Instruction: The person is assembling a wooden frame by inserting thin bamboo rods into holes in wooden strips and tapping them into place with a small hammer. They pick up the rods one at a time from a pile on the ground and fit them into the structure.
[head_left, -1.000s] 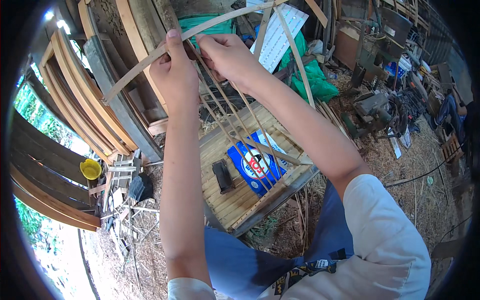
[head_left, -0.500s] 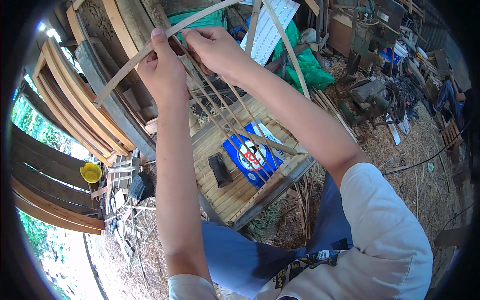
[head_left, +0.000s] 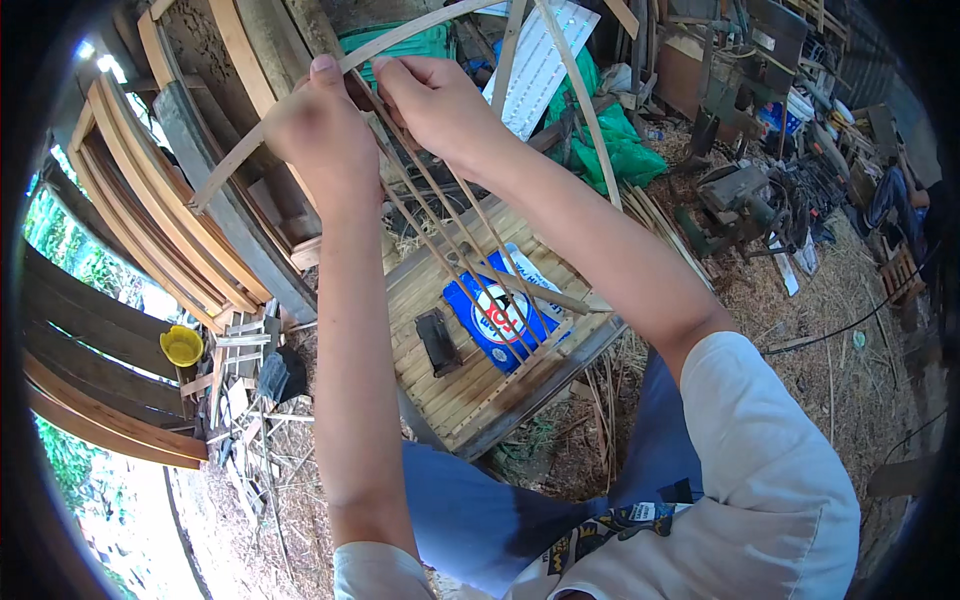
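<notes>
A pale flat wooden strip (head_left: 405,37), bent in an arc, runs across the top of the view. My left hand (head_left: 325,130) is closed around it with the thumb up along the strip; part of that hand looks smeared. Close beside it, my right hand (head_left: 430,105) is pinched at the upper end of several thin wooden sticks (head_left: 475,235), just under the strip. Its fingertips are partly hidden. The sticks slant down over a blue printed bag (head_left: 497,318) on a slatted bamboo bench (head_left: 440,400). A dark block (head_left: 438,343) lies left of the bag.
Long curved timber pieces (head_left: 150,190) lean at the left, with a yellow bowl (head_left: 182,346) below them. Green sacking (head_left: 620,145) and a white perforated panel (head_left: 545,65) stand behind the bench. Dark machinery (head_left: 740,195) and a cable (head_left: 835,328) are at the right, over shavings-covered ground.
My left hand has turned and its fingers have shifted on the strip. My right hand has moved slightly to the right, and the sticks have tilted a little with it.
</notes>
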